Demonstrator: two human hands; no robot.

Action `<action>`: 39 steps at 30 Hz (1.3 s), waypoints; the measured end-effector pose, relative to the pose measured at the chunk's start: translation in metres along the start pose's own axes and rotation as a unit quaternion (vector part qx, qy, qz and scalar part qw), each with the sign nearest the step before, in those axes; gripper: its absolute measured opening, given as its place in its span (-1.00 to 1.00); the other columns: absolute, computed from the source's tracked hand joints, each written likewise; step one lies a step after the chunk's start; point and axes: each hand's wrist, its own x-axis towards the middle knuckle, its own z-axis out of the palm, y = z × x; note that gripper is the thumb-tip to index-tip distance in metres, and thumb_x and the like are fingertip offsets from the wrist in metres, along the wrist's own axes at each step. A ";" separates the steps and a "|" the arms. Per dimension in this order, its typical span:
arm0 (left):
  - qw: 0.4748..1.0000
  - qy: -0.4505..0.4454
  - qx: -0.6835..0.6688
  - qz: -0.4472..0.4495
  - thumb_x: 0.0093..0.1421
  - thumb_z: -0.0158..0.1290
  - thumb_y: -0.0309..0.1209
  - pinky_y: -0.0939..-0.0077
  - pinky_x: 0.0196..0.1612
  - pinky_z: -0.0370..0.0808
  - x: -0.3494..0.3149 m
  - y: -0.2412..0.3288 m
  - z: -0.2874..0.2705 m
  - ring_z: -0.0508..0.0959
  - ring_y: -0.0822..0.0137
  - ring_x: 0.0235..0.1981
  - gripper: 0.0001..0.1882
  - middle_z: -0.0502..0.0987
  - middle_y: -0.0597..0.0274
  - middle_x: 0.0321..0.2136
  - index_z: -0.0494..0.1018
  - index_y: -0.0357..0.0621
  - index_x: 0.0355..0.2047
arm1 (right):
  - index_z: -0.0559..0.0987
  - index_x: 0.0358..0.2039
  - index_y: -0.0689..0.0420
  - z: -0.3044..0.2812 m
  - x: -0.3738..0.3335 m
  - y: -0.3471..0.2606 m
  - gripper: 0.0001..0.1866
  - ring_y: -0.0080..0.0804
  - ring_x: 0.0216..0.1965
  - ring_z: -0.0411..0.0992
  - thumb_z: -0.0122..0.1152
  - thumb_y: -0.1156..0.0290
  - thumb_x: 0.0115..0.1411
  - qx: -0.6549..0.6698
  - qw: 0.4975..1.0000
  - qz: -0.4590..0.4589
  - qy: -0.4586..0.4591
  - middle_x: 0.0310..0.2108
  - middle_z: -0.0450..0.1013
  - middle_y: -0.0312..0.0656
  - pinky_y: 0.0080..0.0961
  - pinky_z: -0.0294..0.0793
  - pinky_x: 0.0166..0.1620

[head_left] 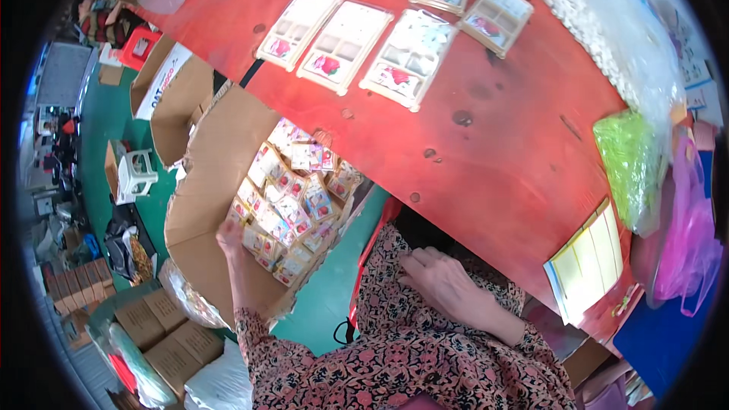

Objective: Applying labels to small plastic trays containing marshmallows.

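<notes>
Beside heaped strawberry-printed packs [291, 182], just right of the left hand [230, 237] with bent fingers; cannot tell whether holding any.
Could spill packs over the surrounding cardboard carton [211, 212] by nudging the loose heap; rests right hand [443, 281] half-curled, with grip hidden.

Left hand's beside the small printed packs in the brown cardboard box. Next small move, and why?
Perhaps bring the left hand up toward the pale rectangular compartment trays on the red tabletop: it's beside the packs in the box, while those trays lie untouched and the right hand rests on the floral garment.
</notes>
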 end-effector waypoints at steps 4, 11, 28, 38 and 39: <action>0.970 0.006 -0.077 0.231 0.18 0.03 -0.51 0.56 -0.07 0.41 -0.053 0.180 0.041 0.49 0.43 -0.20 -0.75 0.54 0.15 -0.25 0.48 -0.36 -0.14 | 0.40 -0.17 0.25 -0.021 -0.022 -0.008 -0.68 -0.10 -0.34 0.34 0.19 0.45 0.05 0.053 0.997 -0.023 0.045 -0.43 0.31 -0.08 -0.26 0.38 -0.31; 0.824 -0.182 0.039 0.535 0.17 0.00 -0.54 0.42 0.00 0.39 -0.179 0.389 0.184 0.51 0.18 -0.10 -0.75 0.52 0.00 -0.18 0.46 -0.35 -0.13 | 0.49 -0.26 0.30 -0.062 -0.088 0.003 -0.75 -0.12 -0.42 0.42 0.23 0.56 0.01 0.007 0.946 0.067 0.316 -0.46 0.43 -0.05 -0.30 0.43 -0.36; 0.591 -0.201 0.243 0.742 0.24 -0.03 -0.22 0.03 0.20 0.15 -0.199 0.447 0.358 0.12 -0.24 0.20 -0.44 0.15 -0.20 0.17 0.16 -0.28 0.15 | 0.39 0.01 0.32 -0.097 -0.224 0.081 -0.42 0.05 -0.01 0.22 0.30 0.41 -0.05 -0.229 0.757 0.406 0.457 -0.04 0.30 0.07 -0.17 0.22 0.07; 0.625 -0.249 0.290 0.681 0.25 -0.06 -0.18 0.05 0.27 0.05 -0.242 0.412 0.302 -0.04 -0.17 0.29 -0.38 0.02 -0.09 0.27 0.09 -0.20 0.24 | 0.53 -0.35 0.32 -0.130 -0.227 0.085 -0.69 -0.18 -0.24 0.35 0.28 0.58 -0.20 -0.132 0.783 0.413 0.445 -0.38 0.38 -0.05 -0.36 0.33 -0.18; 0.624 -0.237 0.325 0.670 0.25 -0.05 -0.20 0.05 0.27 0.04 -0.246 0.413 0.300 -0.06 -0.14 0.30 -0.37 0.01 -0.08 0.27 0.08 -0.20 0.24 | 0.52 -0.43 0.33 -0.131 -0.228 0.078 -0.76 -0.25 -0.34 0.35 0.27 0.60 -0.20 -0.069 0.791 0.373 0.480 -0.46 0.35 -0.11 -0.42 0.31 -0.26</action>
